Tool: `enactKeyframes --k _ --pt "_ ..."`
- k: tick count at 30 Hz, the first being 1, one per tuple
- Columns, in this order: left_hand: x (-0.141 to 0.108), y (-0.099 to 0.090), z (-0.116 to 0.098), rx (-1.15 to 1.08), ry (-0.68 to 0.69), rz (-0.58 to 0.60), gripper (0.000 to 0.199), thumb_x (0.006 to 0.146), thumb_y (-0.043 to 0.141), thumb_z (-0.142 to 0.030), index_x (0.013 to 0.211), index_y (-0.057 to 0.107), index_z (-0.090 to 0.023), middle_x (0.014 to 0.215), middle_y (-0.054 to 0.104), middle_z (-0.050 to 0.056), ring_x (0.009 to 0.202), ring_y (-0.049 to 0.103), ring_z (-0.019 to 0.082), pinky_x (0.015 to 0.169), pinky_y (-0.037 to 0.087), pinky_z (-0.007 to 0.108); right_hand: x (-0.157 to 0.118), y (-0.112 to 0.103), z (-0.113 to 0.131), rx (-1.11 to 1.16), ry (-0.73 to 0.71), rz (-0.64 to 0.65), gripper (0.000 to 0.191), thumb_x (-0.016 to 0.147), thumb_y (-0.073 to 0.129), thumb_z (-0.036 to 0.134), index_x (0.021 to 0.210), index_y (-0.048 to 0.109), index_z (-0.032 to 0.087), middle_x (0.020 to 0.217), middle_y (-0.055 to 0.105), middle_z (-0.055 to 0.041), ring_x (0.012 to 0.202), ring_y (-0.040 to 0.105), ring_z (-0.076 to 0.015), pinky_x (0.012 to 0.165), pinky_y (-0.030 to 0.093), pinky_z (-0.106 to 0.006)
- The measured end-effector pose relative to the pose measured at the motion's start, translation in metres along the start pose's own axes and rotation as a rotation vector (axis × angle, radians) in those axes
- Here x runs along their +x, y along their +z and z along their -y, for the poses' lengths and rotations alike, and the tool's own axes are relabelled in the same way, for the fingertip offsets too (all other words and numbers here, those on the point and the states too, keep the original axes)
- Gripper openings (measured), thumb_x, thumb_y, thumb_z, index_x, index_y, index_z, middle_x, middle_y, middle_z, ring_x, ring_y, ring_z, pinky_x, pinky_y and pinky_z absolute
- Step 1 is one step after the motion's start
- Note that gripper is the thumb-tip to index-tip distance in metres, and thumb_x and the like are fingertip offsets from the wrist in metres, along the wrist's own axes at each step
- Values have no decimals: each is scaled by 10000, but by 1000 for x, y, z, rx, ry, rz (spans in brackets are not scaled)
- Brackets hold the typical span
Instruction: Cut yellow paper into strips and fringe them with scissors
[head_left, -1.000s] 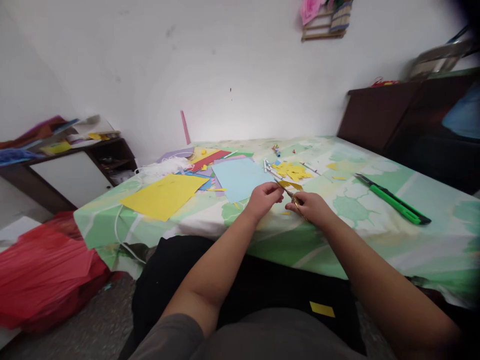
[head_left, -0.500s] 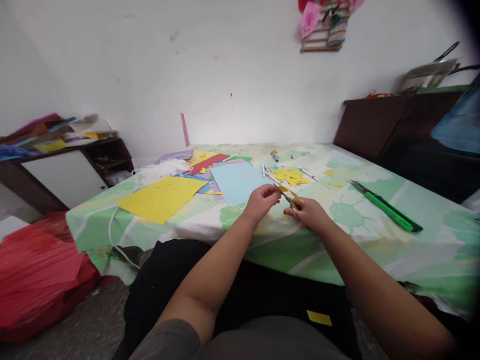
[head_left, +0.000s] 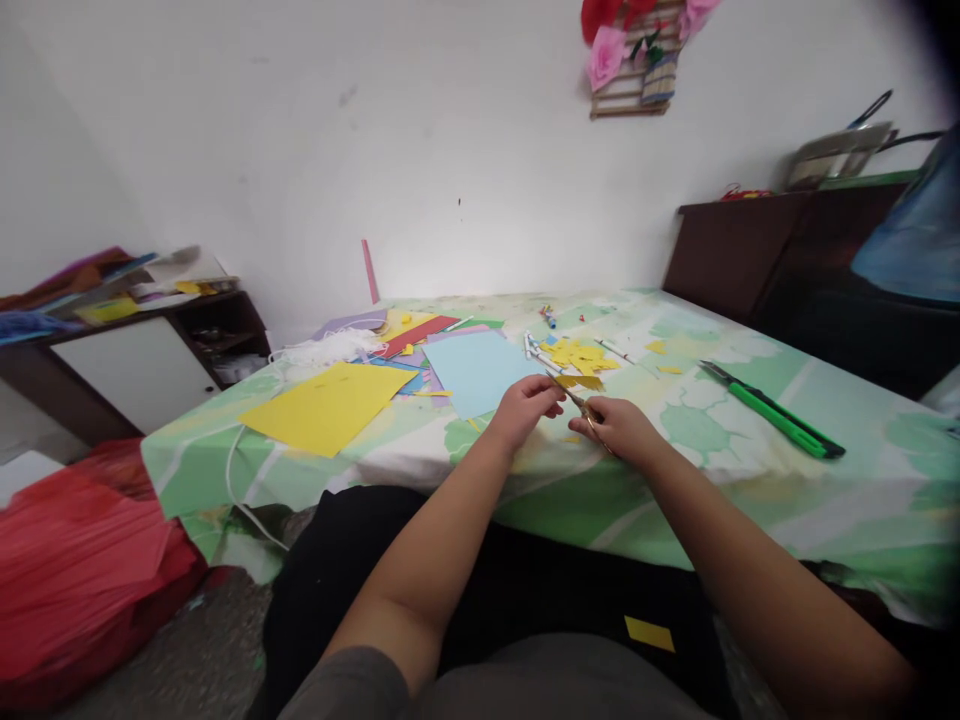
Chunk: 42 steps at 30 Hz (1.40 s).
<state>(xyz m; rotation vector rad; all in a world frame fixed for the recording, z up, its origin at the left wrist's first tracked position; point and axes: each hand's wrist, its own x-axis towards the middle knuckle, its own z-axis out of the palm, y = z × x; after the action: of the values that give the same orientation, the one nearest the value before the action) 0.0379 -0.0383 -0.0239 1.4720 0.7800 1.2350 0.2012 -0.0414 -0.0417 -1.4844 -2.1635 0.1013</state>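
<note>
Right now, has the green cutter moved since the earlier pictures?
No. The green cutter still lies just right of the green blob printed on the tablecloth; only the camera's view has shifted.

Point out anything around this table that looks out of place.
A small yellow paper rectangle lies on the black cloth over the lap, apart from the heap of yellow paper scraps, so it looks dropped. A thin white cord droops untidily down the green-and-white tablecloth.
</note>
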Motion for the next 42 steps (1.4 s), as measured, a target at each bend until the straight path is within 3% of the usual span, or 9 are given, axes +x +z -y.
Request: enactKeyframes --k 13,22,28,31,34,38,42 --pt "0 -2 0 -27 4 -51 83 626 510 -210 624 550 -138 563 544 -13 536 517 84 585 410 232 -1 -2 4 -16 1 -1 376 669 421 554 541 370 204 509 453 15 485 390 -117 459 244 -236" --pt "10 -9 8 -73 28 -239 135 631 478 -265 694 489 -148 617 514 -11 503 498 68 554 428 236 -4 -3 4 -8 -4 -2 375 667 434 551 535 378 204 514 466 15 493 404 -120 463 255 -237" --pt "16 -15 19 86 -44 -291 107 632 459 -257 640 485 -154 575 517 11 479 499 85 509 411 232 -3 -3 3 79 95 -155 367 654 446 558 565 443 202 501 454 16 492 399 -122 467 283 -242" --pt "15 -15 23 257 -25 -262 104 629 468 -267 611 501 -169 551 514 -2 504 490 101 520 390 237 -1 0 3 194 161 -251 355 630 485 551 613 477 197 516 462 17 509 413 -127 489 316 -249" --pt "14 -9 21 438 80 -177 102 612 481 -251 544 504 -179 521 493 -15 540 454 115 577 375 253 2 2 1 325 157 -267 337 606 535 514 683 492 188 630 526 -5 575 463 -138 546 361 -262" --pt "9 4 18 603 236 -41 102 585 503 -219 488 490 -189 546 486 -3 573 418 128 640 351 262 5 4 -6 320 190 -343 304 595 564 450 712 468 187 670 512 -10 591 461 -141 574 374 -278" --pt "2 9 19 698 279 84 74 582 485 -194 508 486 -189 617 503 13 641 430 141 672 330 260 4 4 -8 326 162 -418 291 602 567 388 785 470 184 746 500 -21 659 466 -152 634 372 -293"
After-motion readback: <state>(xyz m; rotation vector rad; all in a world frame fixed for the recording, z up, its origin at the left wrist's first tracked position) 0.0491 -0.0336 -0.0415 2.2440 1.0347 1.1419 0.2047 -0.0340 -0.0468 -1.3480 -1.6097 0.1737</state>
